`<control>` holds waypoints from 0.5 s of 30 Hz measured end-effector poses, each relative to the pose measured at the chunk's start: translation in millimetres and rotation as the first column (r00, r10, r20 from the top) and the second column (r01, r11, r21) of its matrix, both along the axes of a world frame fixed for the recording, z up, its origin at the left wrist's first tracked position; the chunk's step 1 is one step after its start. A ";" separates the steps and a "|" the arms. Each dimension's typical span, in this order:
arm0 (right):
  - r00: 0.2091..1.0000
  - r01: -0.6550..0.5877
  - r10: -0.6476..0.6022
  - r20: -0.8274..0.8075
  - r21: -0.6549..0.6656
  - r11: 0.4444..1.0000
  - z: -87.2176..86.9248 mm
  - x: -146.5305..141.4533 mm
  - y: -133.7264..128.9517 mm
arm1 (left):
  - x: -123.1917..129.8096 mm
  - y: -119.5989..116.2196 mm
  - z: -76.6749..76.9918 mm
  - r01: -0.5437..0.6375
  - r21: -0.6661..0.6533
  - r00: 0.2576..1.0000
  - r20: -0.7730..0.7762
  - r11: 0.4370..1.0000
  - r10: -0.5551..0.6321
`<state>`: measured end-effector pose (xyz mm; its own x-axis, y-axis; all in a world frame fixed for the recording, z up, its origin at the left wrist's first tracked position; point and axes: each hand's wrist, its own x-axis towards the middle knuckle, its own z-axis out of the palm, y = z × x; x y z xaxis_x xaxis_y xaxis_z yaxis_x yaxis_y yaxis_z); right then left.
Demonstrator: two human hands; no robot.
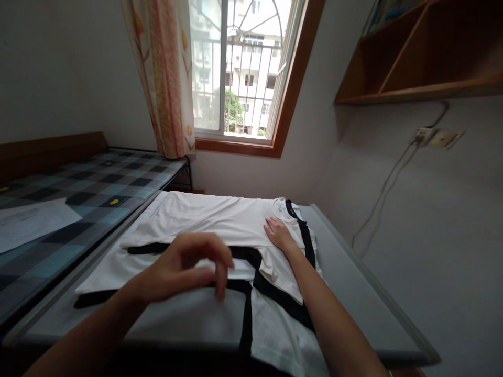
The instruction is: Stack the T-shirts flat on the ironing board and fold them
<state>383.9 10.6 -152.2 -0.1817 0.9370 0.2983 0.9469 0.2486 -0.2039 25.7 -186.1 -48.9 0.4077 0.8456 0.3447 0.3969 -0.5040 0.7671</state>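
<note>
A white T-shirt [220,217] lies spread sideways on top of a stack of black and white shirts, its collar toward the right. Flat on its upper part, near the neckline, rests my right hand [280,232], fingers stretched out on the cloth. My left hand [192,264] hovers above the near side of the stack, fingers curled and apart, with nothing in it. Beneath the top shirt, a black shirt [281,301] shows as dark strips along the edges. Another white shirt [275,330] has its sleeve hanging toward the table's front edge.
The shirts lie on a grey table [353,293]. To the left is a bed with a checked cover [129,175] and a sheet of paper [35,222]. Behind stand a curtain [168,78] and a barred window [251,78]. A wooden shelf [416,89] and a socket with a cable [424,137] are on the right wall.
</note>
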 end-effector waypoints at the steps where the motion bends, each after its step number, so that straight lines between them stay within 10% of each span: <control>1: 1.000 0.008 -0.007 0.009 -0.005 1.000 1.6 -1.2 -1.6 | 9.5 30.3 3.6 -0.033 0.032 0.998 -0.053 0.999 0.035; 6: 0.997 0.052 -0.049 0.063 -0.036 0.998 7.8 -5.1 -9.9 | -9.3 126.2 -30.9 -0.305 0.278 0.789 -0.462 0.911 0.405; 10: 0.991 0.073 -0.063 0.118 -0.090 0.993 10.9 -1.5 -18.7 | -52.6 128.3 -78.8 -0.428 0.259 0.528 -0.706 0.866 0.472; 15: 0.974 0.110 -0.082 0.210 -0.124 0.986 14.5 12.6 -44.2 | -66.0 104.9 -91.6 -0.384 0.305 0.492 -0.731 0.872 0.472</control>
<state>396.5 -33.6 -137.7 -0.1327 0.9819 0.1354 0.9900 0.1379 -0.0300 -40.3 -81.2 -140.5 0.1455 0.9747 0.1699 0.9881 -0.1517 0.0240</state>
